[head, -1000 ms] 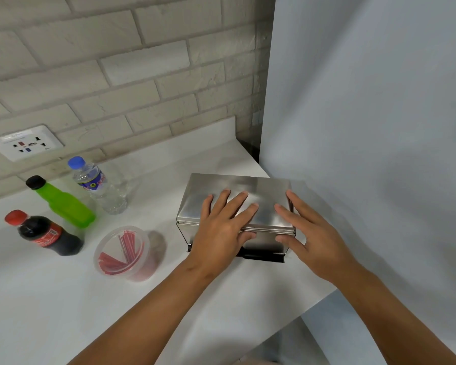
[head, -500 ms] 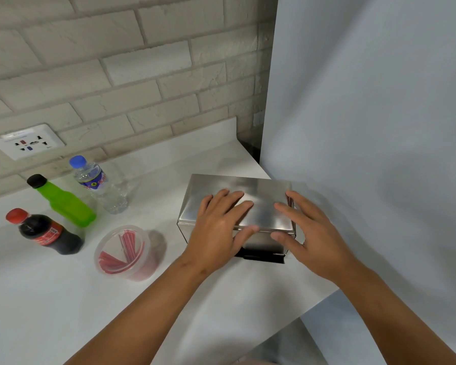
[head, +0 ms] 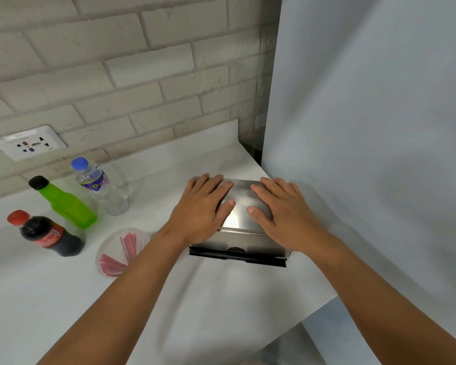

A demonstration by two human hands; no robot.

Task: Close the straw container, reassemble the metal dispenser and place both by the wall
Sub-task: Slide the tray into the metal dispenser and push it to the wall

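The metal dispenser (head: 241, 204) is a shiny steel box with a black base strip, sitting on the white counter (head: 63, 299) close to the grey panel on the right. My left hand (head: 204, 209) lies flat on the left half of its lid, fingers spread. My right hand (head: 282, 209) lies flat on the right half. Neither hand grips anything. The straw container (head: 116, 252), a round clear plastic tub with red straws inside, sits left of the dispenser; my left forearm hides its right edge. Whether a lid is on it I cannot tell.
Three bottles lie at the left: a cola bottle (head: 46, 234), a green bottle (head: 66, 202) and a water bottle (head: 100, 187). A wall socket (head: 28, 143) is set in the brick wall. A tall grey panel (head: 366, 127) borders the counter's right side.
Both hands slid farther onto the dispenser's lid, toward the wall, and now rest flat on it. The dispenser has shifted slightly toward the grey panel.
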